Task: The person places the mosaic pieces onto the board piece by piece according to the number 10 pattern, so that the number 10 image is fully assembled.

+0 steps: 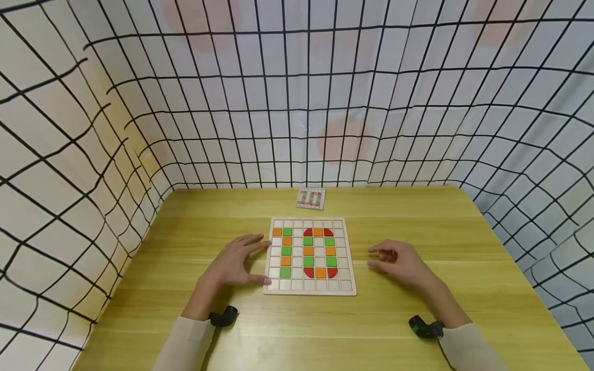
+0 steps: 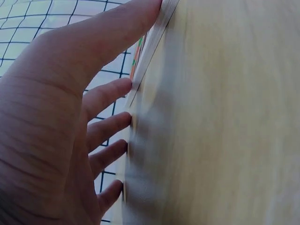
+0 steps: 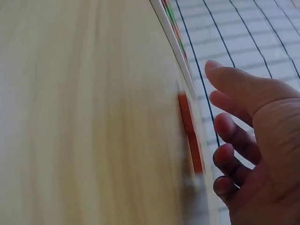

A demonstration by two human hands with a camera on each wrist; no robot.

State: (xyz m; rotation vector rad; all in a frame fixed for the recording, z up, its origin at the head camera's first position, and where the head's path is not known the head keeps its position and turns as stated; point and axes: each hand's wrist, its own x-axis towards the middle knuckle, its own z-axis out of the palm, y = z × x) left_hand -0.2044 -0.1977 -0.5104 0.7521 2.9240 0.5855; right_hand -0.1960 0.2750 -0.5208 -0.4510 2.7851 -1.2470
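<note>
A square white gridded board (image 1: pixel 297 285) lies mid-table. On its left, green and orange square tiles (image 1: pixel 286 251) form a figure like a 1. Further right, a rounded ring has red corner pieces (image 1: pixel 308 272) among green and orange squares. My left hand (image 1: pixel 229 262) is spread at the board's left side, thumb and index fingertips right at the edge. To the right of the board, my right hand (image 1: pixel 402 263) hovers with loosely bent fingers over orange-red pieces (image 3: pixel 191 133). Those pieces lie on the table, apart from the fingertips in the right wrist view.
Behind the board lies a small card (image 1: pixel 311 198) printed with a similar tile pattern. White curtains with a black grid (image 1: pixel 297 93) enclose the wooden table (image 1: pixel 287 335) at the back and sides. Each wrist wears a black camera (image 1: pixel 224 316).
</note>
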